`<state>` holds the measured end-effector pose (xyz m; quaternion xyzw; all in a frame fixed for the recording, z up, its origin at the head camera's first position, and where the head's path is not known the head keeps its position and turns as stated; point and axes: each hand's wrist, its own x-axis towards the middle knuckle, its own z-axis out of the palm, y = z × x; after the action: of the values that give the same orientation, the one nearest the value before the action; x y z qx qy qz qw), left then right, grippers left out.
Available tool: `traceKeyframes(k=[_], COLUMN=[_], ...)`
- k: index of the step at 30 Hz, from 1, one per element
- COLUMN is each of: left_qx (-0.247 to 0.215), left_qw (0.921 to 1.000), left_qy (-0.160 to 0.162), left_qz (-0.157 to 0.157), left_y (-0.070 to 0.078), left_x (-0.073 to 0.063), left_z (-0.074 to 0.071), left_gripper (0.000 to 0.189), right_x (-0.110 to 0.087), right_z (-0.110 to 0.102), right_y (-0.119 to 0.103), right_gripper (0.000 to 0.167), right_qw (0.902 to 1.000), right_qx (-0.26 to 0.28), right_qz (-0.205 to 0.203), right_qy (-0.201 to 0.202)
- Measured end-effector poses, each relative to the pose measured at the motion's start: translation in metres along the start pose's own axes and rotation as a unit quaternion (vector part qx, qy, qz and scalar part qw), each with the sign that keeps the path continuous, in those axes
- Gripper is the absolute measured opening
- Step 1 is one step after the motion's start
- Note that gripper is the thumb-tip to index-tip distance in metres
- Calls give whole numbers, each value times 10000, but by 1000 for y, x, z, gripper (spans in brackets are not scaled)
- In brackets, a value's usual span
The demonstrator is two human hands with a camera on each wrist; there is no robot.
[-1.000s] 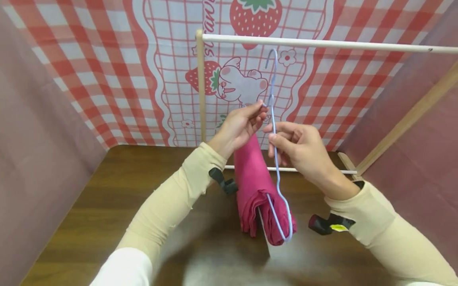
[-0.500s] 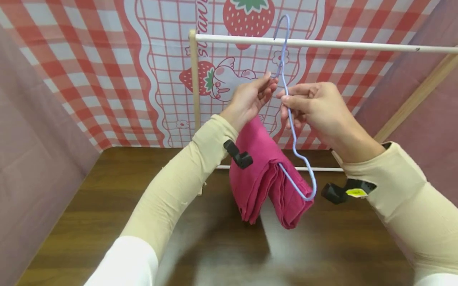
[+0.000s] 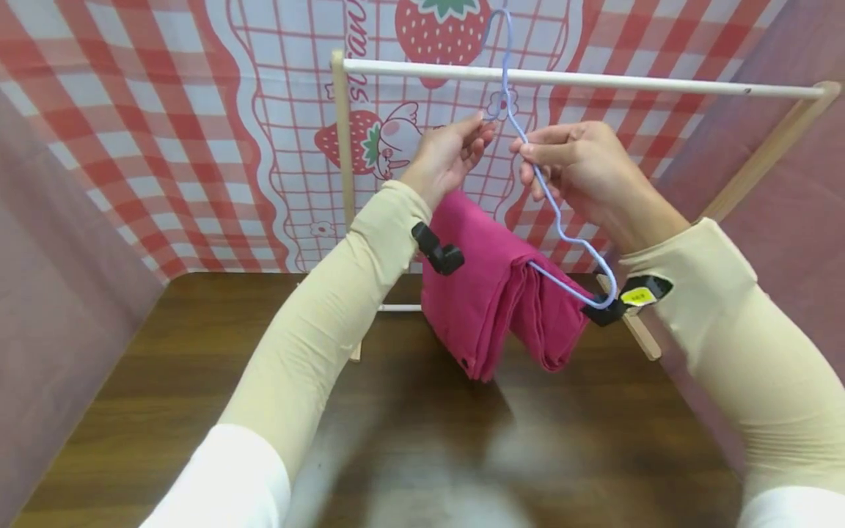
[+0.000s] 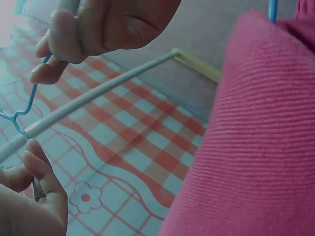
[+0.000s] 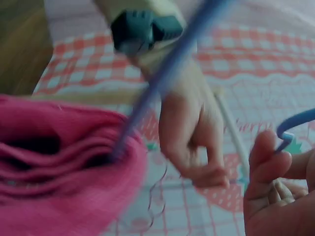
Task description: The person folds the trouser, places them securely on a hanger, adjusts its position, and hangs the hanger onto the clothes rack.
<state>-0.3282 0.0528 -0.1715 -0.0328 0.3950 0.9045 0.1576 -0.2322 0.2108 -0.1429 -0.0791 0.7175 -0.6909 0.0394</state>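
A light-blue wire hanger is held up in front of the white rack bar, its hook above the bar in the head view. Folded over the hanger's bottom wire hangs a pink cloth, in several layers; the left wrist view shows its ribbed surface. My left hand pinches the hanger's left side near the neck with thumb and fingertips. On the other side, my right hand pinches the right shoulder wire between thumb and forefinger. The right wrist view shows layered folds around the bottom wire.
Wooden posts carry the bar, one on the left and one on the right. A foot of the rack and a lower rod show below. The rack stands on a brown wooden table, before a red-checked strawberry cloth.
Both hands have risen with the hanger, lifting the pink cloth higher above the table. The hook has gone from below the bar to above it, and the hanger's right end has swung right.
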Motion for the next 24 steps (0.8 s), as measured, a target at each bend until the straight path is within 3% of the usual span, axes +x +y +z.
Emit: traceKeyframes(k=[5,11,19,24], left_qx=[204,474,333,117], left_qw=[9996,9987,9993,9990], left_qy=[72,63,-30,-419], left_qz=[-164,-181,-151,-102], left_y=[-7,-14,-31,-43], left_x=[1,1,5,8], left_z=[-6,-7,-15,-10], left_gripper=[27,29,23,27], right_x=[1,-2,7,13], right_z=[-17,-39,-62,-84], right_y=[10,10,13,10], right_gripper=[14,40,35,38], right_qw=[9938,9615,9216,9023], right_qx=[-918,-2506,-3696,-4199], right_qz=[356,486,625,470], right_qy=[-512,-1021,-1004,-857])
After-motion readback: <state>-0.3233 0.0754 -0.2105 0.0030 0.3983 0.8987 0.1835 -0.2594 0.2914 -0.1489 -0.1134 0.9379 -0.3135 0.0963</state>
